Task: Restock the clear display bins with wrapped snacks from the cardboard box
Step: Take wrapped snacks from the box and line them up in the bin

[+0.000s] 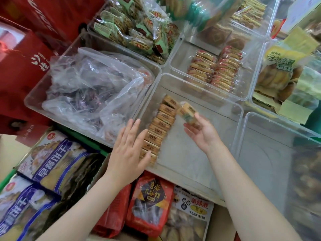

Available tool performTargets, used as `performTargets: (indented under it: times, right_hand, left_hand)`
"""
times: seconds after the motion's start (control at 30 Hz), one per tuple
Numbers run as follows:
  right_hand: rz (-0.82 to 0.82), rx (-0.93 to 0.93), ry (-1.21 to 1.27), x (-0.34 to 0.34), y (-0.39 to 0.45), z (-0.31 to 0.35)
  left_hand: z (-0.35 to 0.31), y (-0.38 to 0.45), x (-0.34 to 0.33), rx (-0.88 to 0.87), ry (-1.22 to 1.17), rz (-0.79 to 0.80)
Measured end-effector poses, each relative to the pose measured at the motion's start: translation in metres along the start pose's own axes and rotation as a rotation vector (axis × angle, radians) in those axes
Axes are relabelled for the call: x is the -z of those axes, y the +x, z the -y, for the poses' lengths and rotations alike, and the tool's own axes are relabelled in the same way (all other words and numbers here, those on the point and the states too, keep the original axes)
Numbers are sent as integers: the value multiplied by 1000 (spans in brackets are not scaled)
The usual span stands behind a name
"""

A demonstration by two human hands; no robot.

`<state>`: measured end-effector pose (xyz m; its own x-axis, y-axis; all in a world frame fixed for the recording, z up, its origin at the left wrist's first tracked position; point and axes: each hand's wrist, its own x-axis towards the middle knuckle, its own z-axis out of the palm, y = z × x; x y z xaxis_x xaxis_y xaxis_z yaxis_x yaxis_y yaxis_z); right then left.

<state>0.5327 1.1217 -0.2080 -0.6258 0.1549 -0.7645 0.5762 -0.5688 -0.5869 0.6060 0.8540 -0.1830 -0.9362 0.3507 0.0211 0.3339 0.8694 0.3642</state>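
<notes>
The right hand (202,131) holds one wrapped snack (188,112) above the middle clear bin (199,84). The grip is narrow: thumb and fingers close around the lower end of the packet, and the palm turns upward. The packet is tilted, with its far end just beside the top of the row of snacks (159,126) that already stands on edge along the left wall of this bin. The rest of the bin floor is bare.

The step in hand seems to be the start of a second row beside the first one. To do it well, the packet should probably be turned on its edge, with the label in the same direction as its neighbours, and set down close against the row so no gap stays. It is better to lower it to the floor of the bin than to drop it, because a loose packet can knock the standing ones over.

The left hand (129,146) holds nothing. Its fingers are straight and spread, the palm faces down, and it hovers over the near end of the row; I cannot tell if it touches the packets. From there it could steady the row. Both forearms reach forward over the bagged goods (151,204) on the lower shelf. The cardboard box is not clearly visible.
</notes>
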Motion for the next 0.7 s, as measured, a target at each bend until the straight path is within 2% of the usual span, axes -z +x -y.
performTargets:
  times: [0.17,0.23,0.33,0.47,0.7]
  right_hand:
    - [175,-259,-560,23,-38,-16]
    - [215,-275,-709,22,-43,-17]
    - [146,-221,-805,21,-48,-12]
    - [130,-192,-982,7,-47,-18]
    - [-51,102,-1187,-4,-29,-43]
  left_hand:
    - [-8,-12,-6,-12,143,44]
    - [-8,-11,-5,-11,159,62]
    - [-7,-10,-3,-12,165,90]
    - [-9,-10,-3,6,172,97]
    - [-10,-9,-4,22,181,109]
